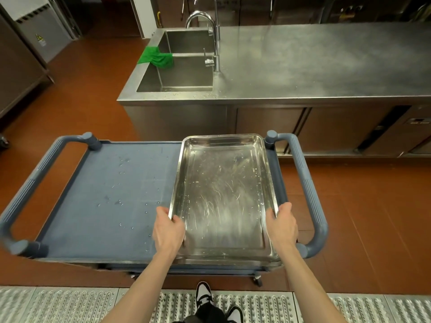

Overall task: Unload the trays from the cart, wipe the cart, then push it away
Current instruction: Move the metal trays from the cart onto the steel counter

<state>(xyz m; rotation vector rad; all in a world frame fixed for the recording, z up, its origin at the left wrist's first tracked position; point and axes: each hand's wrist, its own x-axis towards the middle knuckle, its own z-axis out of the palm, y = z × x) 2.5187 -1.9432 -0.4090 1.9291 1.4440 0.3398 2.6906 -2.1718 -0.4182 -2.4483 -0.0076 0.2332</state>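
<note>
**Hands grip steel tray on cart**

Both hands grasp a shallow rectangular stainless-steel tray [224, 197]: left hand [168, 229] clamped on its left rim, right hand [282, 226] on its right rim. Scratched and water-beaded, it sits on the right half of the blue-grey plastic cart [112, 197]; the left half lies bare and wet. Beyond, across red tile floor [93, 108], a brushed-steel counter [326, 64] offers broad open surface right of its sink [179, 75], where a green cloth [156, 57] hangs.

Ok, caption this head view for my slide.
Both hands, left hand and right hand, grip a steel tray on the wet blue cart.
</note>
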